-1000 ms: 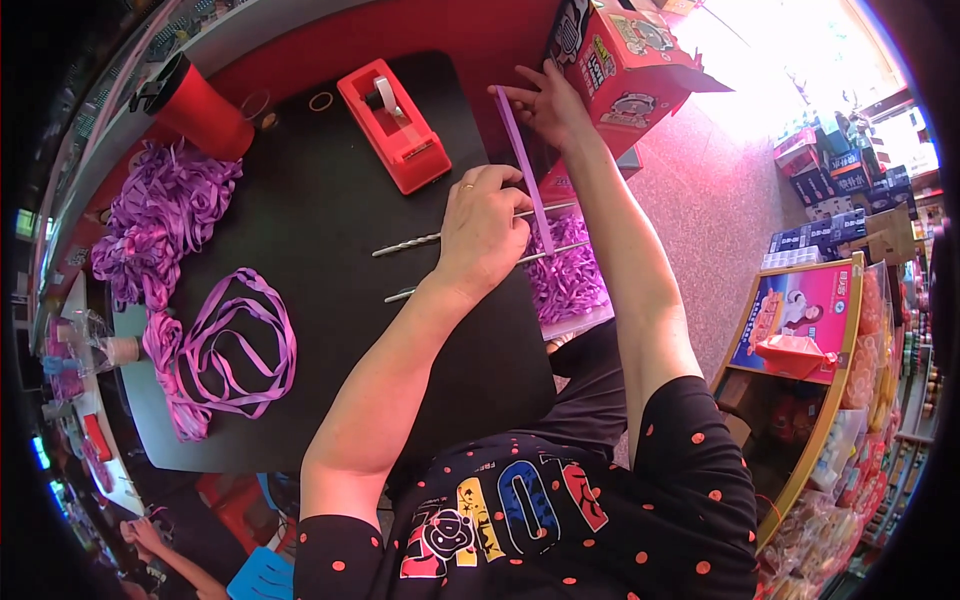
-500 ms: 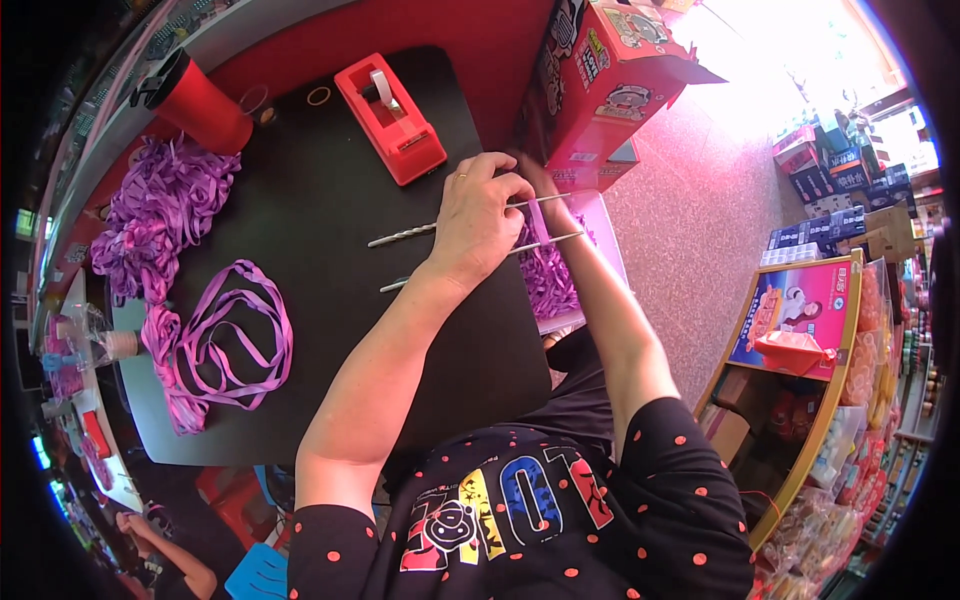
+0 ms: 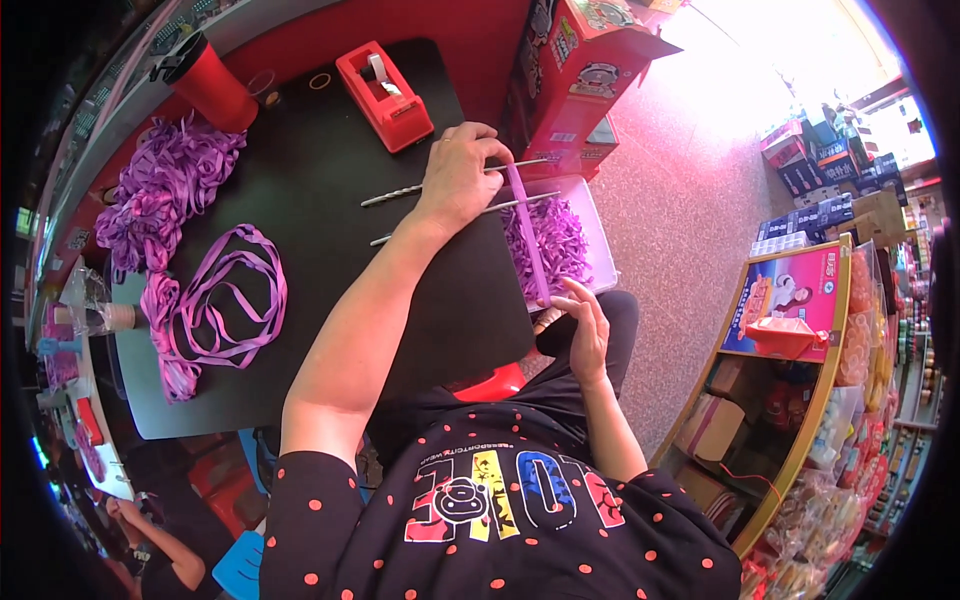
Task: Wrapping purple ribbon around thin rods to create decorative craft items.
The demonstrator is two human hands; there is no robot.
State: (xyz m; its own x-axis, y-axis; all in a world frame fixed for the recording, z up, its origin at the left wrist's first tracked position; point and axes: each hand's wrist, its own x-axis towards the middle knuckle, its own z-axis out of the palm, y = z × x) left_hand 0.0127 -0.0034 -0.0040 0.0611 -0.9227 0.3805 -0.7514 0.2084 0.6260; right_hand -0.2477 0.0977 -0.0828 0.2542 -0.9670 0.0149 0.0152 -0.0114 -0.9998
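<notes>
Two thin metal rods (image 3: 400,193), at least one twisted like a spiral, lie across the right edge of the black table. My left hand (image 3: 458,182) is closed over them, its thumb and fingertips beside a flat purple ribbon strip (image 3: 530,235). This strip runs from the rods down toward me, pulled straight. Its lower end is pinched by my right hand (image 3: 588,335), between thumb and fingers. Under the strip, a pale pink bin (image 3: 603,255) holds many cut purple ribbon pieces (image 3: 560,235). My left palm hides the middle of the rods.
On the black table (image 3: 350,300) sit a red tape dispenser (image 3: 392,105), a red tumbler (image 3: 215,95), a heaped bundle of purple ribbon (image 3: 170,200) and loose ribbon loops (image 3: 235,300). A red carton (image 3: 575,80) stands beyond the bin. A display shelf (image 3: 790,340) is at right.
My right hand has moved from beside the rods down toward my body, drawing the ribbon strip out long. My left hand stays at the rods. The whole view has shifted slightly.
</notes>
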